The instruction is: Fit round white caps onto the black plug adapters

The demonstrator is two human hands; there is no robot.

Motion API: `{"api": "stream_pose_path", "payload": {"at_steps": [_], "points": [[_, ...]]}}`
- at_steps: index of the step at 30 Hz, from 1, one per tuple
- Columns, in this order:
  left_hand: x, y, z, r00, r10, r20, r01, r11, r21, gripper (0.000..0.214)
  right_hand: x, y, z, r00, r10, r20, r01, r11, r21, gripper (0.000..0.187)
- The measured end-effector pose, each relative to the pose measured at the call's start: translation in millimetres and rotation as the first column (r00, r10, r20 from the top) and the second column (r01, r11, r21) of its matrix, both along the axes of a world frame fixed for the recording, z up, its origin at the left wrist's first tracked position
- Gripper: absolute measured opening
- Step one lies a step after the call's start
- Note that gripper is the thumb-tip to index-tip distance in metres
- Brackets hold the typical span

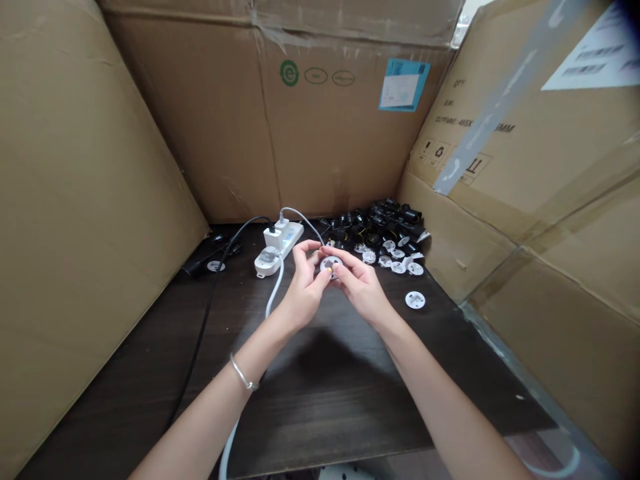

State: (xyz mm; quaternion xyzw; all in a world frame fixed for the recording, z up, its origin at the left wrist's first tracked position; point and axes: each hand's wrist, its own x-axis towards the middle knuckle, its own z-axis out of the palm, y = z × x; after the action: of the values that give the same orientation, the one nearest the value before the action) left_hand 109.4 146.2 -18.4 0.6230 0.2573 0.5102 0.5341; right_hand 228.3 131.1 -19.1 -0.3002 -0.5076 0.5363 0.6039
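Observation:
Between the fingertips of both hands is a small round white disc with darker parts on its face, held above the dark table. My left hand pinches its left side, thumb in front. On its right side, my right hand grips it with thumb and fingers. A thin white cable runs from a plug toward the fingers; whether it joins the disc is hidden. Another white disc with small marks lies flat on the table, to the right of my right hand.
A white power strip with plugs stands left of my hands. Behind and to the right is a heap of black parts with several white discs. More black parts lie at the left. Cardboard boxes wall in the dark table.

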Motion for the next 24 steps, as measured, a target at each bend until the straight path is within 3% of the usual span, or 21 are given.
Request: {"api": "stream_pose_path", "payload": {"at_steps": [6, 11, 16, 18, 24], "points": [[-8.8, 8.0, 10.6, 0.999, -0.018, 0.05, 0.025, 0.989, -0.145, 0.036, -0.5, -1.9, 6.4, 0.981, 0.119, -0.151, -0.133, 0.987, -0.09, 0.037], [-3.1, 5.3, 8.0, 1.0, 0.002, -0.003, -0.002, 0.997, -0.073, 0.031, -4.2, -2.3, 3.9, 0.998, 0.0, -0.066, -0.003, 0.999, -0.055, 0.032], [4.8, -2.1, 1.9, 0.994, 0.105, -0.019, -0.104, 0.993, 0.058, 0.02, -7.8, -5.7, 1.0, 0.97, -0.216, 0.114, 0.205, 0.973, 0.106, 0.024], [6.5, -3.3, -0.3, 0.989, 0.146, -0.01, -0.146, 0.987, 0.061, 0.02, -7.5, -5.7, 0.5, 0.968, -0.219, 0.12, 0.204, 0.971, 0.125, 0.024], [9.0, -0.7, -7.7, 0.991, 0.132, -0.03, -0.131, 0.991, 0.022, 0.034, -2.2, 1.1, -0.5, 0.993, -0.119, 0.011, 0.119, 0.993, -0.02, 0.027]]}}
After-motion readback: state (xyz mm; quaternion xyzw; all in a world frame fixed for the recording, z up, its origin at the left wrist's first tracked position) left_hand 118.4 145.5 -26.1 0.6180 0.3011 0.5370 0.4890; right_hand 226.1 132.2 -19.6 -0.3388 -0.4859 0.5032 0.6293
